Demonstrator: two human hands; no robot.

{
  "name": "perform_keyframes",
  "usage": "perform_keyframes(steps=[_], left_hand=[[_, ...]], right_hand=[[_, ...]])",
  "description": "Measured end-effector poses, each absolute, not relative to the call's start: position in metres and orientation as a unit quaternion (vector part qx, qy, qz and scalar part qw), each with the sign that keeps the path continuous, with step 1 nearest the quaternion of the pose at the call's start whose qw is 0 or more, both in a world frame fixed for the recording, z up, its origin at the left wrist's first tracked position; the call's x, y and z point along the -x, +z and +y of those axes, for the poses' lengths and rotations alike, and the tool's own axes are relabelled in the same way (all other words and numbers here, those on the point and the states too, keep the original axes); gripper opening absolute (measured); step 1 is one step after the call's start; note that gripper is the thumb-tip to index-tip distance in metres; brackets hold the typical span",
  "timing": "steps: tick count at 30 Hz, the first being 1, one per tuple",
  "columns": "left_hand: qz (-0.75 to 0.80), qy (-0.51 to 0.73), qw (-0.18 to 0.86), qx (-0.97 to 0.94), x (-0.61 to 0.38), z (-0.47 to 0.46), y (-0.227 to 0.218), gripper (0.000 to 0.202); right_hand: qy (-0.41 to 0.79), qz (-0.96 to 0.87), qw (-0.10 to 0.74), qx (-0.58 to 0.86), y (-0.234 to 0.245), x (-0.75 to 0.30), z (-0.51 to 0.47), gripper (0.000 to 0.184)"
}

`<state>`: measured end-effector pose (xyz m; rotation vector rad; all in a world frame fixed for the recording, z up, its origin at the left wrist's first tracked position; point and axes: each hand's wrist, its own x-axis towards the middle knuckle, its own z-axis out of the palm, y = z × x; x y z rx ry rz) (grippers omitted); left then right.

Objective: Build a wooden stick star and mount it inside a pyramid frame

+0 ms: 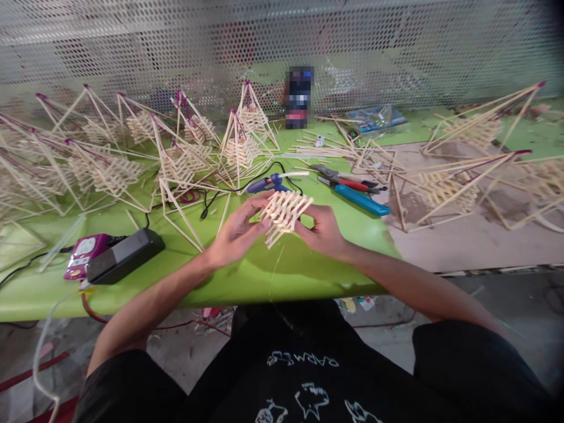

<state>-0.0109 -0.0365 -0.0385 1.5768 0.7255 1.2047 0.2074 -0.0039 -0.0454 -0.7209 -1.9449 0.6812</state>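
Observation:
A small stacked lattice of pale wooden sticks point(287, 211) is held up above the front of the green table. My left hand point(240, 229) grips its left side, fingers behind and thumb in front. On the opposite side, my right hand point(324, 229) pinches the lattice's lower right edge. Just behind my hands lies a blue glue gun point(264, 185) with a white glue stick in its back. To its right rest red-handled pliers point(348, 181) and a blue-handled cutter point(361, 200). Thin glue strands hang below the lattice.
Several pyramid-shaped stick frames point(103, 167) with lattices crowd the left; more point(453, 188) stand on a board at right. Loose sticks point(317, 150) lie at the back. A purple device point(86, 252) and black box point(126, 258) sit front left. A perforated metal screen point(185, 53) rises behind.

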Motion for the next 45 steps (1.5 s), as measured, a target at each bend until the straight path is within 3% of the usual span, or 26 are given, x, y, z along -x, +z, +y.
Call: perform_keyframes(steps=[4,11,18,25,37,40,45], left_hand=[[0.303,0.456,0.482,-0.684,0.013,-0.040,-0.036,0.033],[0.362,0.438,0.412,-0.712,0.008,-0.049,-0.036,0.073],[0.379,0.448,0.386,-0.712,0.006,-0.050,-0.035,0.052],[0.376,0.448,0.351,-0.731,0.003,-0.053,-0.035,0.068],[0.357,0.509,0.391,-0.679,0.012,-0.048,-0.045,0.053],[0.373,0.524,0.364,-0.674,0.013,-0.047,-0.043,0.045],[0.391,0.526,0.375,-0.655,0.011,-0.049,-0.040,0.041]], right_hand=[[0.184,-0.821,0.480,0.246,-0.045,-0.207,-0.006,0.003],[0.054,-0.864,0.456,0.207,-0.047,-0.206,-0.004,0.006],[-0.074,-0.880,0.435,0.175,-0.057,-0.204,-0.001,0.015],[-0.149,-0.890,0.403,0.153,-0.049,-0.203,-0.005,0.017],[-0.266,-0.859,0.416,0.136,-0.042,-0.210,-0.009,0.007],[-0.232,-0.863,0.430,0.131,-0.050,-0.213,-0.009,0.013],[-0.074,-0.892,0.426,0.134,-0.066,-0.216,-0.011,0.044]])
